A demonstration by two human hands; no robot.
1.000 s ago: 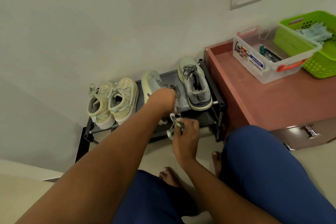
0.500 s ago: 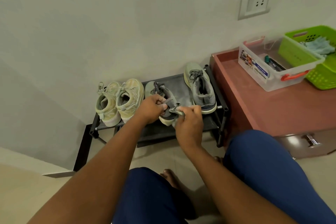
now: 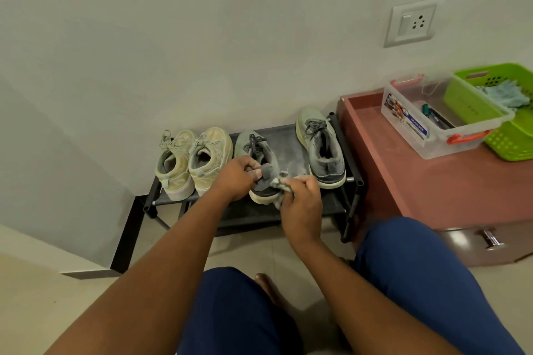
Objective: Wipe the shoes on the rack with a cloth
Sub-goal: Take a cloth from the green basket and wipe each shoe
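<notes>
Mid-wipe, frame centre: left hand (image 3: 235, 179) grips grey fabric sneaker (image 3: 264, 166) heel; right hand (image 3: 300, 199) pinches crumpled grey cloth (image 3: 281, 183). Next prob. rub heel/sole firmly.

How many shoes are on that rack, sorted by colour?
Grey shoes: 2, one gripped by the left hand, one at the rack's right end.
Yellowish shoes: 2.
Total: 4.

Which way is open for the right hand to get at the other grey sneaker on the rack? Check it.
Probably yes. The right hand, gripping the cloth, sits just left of the grey sneaker on the rack, with only bare shelf between them. Nothing stands in the way.
</notes>
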